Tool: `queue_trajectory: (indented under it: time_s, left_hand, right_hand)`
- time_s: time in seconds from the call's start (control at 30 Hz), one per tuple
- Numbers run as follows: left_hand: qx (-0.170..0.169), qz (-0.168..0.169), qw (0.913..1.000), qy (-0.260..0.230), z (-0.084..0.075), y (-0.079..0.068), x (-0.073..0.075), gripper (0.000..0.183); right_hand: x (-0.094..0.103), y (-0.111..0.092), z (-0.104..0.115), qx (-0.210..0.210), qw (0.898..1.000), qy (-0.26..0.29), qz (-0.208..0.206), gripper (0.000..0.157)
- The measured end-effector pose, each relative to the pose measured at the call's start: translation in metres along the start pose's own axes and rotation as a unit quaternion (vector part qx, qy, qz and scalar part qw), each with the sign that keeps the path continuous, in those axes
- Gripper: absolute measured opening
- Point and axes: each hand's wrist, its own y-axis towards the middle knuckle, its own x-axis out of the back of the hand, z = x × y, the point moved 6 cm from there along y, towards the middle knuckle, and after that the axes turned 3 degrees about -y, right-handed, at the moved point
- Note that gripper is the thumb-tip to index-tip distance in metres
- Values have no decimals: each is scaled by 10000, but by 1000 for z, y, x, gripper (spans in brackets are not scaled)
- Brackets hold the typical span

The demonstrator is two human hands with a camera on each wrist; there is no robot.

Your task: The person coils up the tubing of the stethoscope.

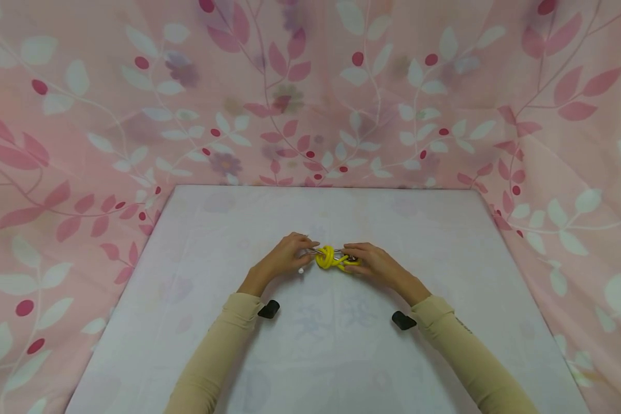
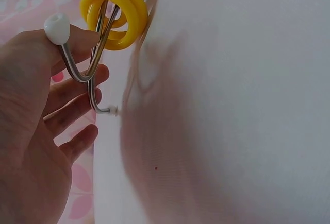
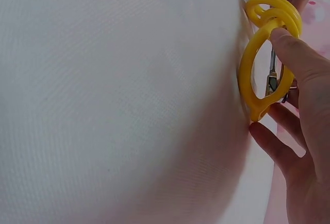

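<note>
A stethoscope with yellow tubing is held just above or on the white table, its tubing wound into a bundle around the metal ear tubes. At its left end, my left hand holds the metal ear tubes between thumb and fingers. One white ear tip sticks out beside the thumb. My right hand grips the other end, its thumb on the yellow tubing. A metal part shows inside the tubing loop, partly hidden by the fingers.
A white cloth-covered table lies beneath both hands. Pink curtains with a leaf print hang behind it and at both sides. Small black pieces sit at both wrists, by the beige sleeves.
</note>
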Motion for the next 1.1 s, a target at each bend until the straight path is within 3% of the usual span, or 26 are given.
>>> queue_trajectory:
  time_s: [0.63, 0.77, 0.97, 1.1]
  left_hand:
    - [-33, -41, 9999, -156, 2, -1, 3, 35]
    - [55, -21, 9998, -168, 2, 0, 2, 33]
    - [-42, 157, 9993, 342, -2, 2, -8, 31]
    - [-32, 276, 9979, 588, -3, 1, -14, 31]
  right_hand:
    - [-3, -4, 2, -263, 9995, -139, 52, 56]
    - [-5, -4, 2, -180, 9997, -73, 147, 51]
    - [-8, -2, 7, 379, 9978, -450, 297, 42]
    - [-5, 1, 7, 308, 9978, -219, 550, 39]
